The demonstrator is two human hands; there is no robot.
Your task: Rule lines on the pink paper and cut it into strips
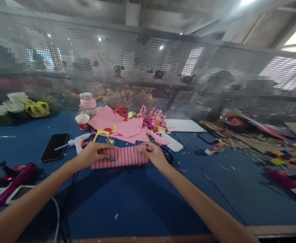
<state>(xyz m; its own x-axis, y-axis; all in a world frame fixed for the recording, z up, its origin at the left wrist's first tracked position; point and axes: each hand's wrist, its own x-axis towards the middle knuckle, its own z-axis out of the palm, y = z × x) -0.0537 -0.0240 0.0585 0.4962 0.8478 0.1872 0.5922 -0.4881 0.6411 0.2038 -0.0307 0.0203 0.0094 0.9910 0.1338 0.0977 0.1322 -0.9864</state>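
Note:
A pink foam strip with dark cut lines across it lies on the blue table in front of me. My left hand rests on the strip's left part, fingers pinching its top edge. My right hand holds the strip's right end by the top corner. Both hands grip the same strip, which stays flat on the table.
Behind the strip lie pink paper sheets, pink paper flowers, a paper cup, a glue gun and a black phone. A purple glue gun sits at left, another at right. Paper scraps cover the right; a perforated metal screen stands behind.

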